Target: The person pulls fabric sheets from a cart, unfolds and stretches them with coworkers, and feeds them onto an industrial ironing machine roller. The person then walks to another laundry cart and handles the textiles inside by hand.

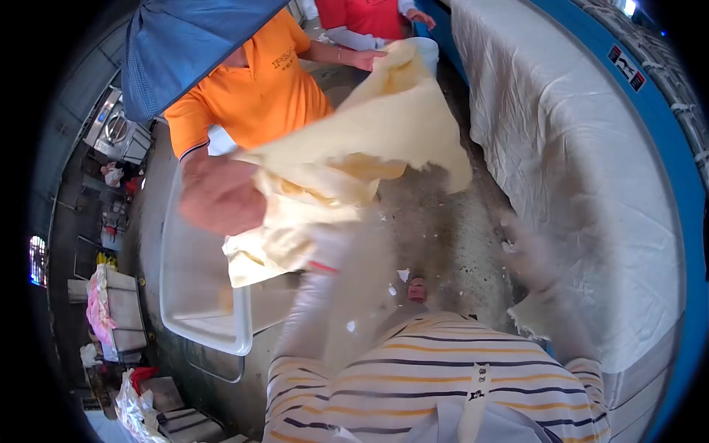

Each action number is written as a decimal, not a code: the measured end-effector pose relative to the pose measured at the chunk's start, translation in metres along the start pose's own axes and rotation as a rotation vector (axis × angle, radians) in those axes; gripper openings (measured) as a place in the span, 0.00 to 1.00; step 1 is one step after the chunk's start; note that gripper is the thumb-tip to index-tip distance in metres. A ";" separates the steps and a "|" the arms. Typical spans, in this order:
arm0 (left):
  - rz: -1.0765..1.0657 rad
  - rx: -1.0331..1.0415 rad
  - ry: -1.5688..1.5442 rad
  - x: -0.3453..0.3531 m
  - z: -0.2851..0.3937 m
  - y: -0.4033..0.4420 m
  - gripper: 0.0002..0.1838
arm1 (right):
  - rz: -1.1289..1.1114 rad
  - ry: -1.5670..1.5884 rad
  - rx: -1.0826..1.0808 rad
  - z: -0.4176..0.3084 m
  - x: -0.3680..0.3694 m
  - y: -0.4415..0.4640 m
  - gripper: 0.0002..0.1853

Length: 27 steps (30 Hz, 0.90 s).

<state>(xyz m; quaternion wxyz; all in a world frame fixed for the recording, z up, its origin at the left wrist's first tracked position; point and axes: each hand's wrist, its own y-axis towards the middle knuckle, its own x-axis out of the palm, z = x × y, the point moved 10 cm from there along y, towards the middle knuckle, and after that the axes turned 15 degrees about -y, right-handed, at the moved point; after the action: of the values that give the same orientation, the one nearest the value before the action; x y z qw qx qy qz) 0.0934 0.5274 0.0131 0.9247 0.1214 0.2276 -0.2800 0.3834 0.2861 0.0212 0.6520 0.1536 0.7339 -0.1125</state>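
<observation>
A large cream cloth [369,133] with yellowish folds is stretched out in the air. A co-worker in an orange shirt has one hand on its far corner, and their other blurred hand is at its left edge. My left hand [330,240], in a pale sleeve with a red band at the wrist, is against the lower part of the cloth. Motion smears its fingers, so its grip does not show. Beside the white sheet [583,170] on the right is my right hand [528,255], apart from the cream cloth. Its fingers are also smeared.
A white plastic tub [240,325] stands at left, in front of the co-worker [269,88]. Another person in red [369,18] is farther back, near a white bucket [427,53]. The blue machine frame [687,184] borders the right. Scraps lie on the wet floor [458,251].
</observation>
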 end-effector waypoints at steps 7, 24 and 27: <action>-0.599 0.556 0.347 0.260 0.139 -0.119 0.17 | 0.080 0.797 -0.021 -0.072 0.138 -0.063 0.30; -0.256 -0.002 -0.880 0.285 0.245 -0.187 0.17 | 0.281 0.411 0.268 0.052 -0.026 -0.235 0.20; -0.272 0.021 -0.929 0.293 0.256 -0.202 0.12 | 0.228 0.702 0.468 0.075 0.019 -0.253 0.22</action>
<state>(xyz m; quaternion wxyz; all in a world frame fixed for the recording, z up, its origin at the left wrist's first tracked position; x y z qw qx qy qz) 0.2848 0.1378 0.0721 0.8823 -0.0382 -0.1984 -0.4252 0.3562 0.0259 -0.0162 0.3189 0.4061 0.8442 -0.1438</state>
